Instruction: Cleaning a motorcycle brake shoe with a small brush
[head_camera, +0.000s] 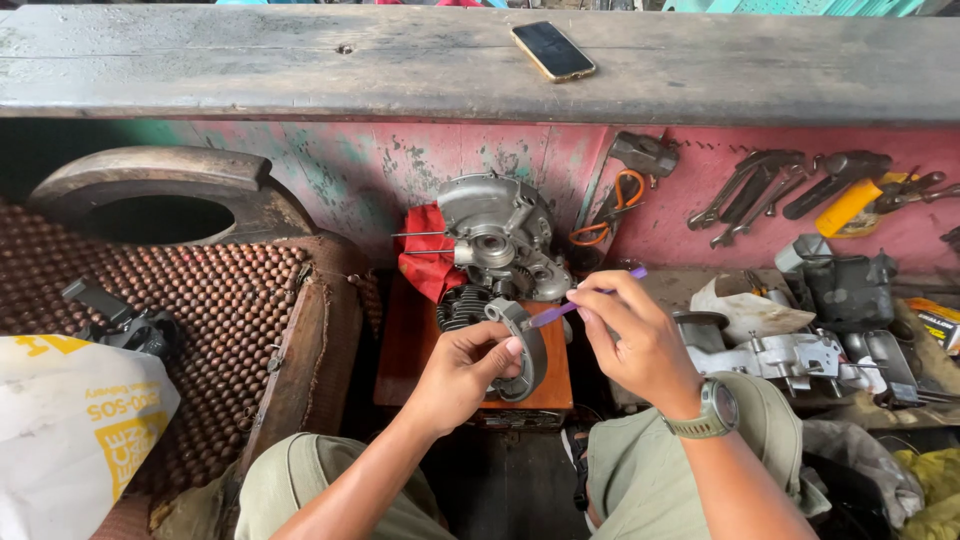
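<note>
Left hand (462, 372) grips ring (522, 345); right hand (632, 335) pinches brush (585, 298)

phone (553, 50): 1 | scissors (612, 210): 1 | wristwatch (712, 410): 1 | engine casing (500, 235): 1

Dull grey cast-metal engine casing (497, 235), worn rough wooden shelf (300, 70), glossy phone (553, 50)

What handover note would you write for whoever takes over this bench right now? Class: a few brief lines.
Left hand: grips a grey ring-shaped metal part upright over the small wooden stand.
Right hand: pinches a thin purple tool, tip at the part's rim.
Engine casing sits on the stand against the pink wall, red rag behind it.
Done: cannot tell from this view.
Left: work on the ring part looks unfinished; it is off the engine.
</note>
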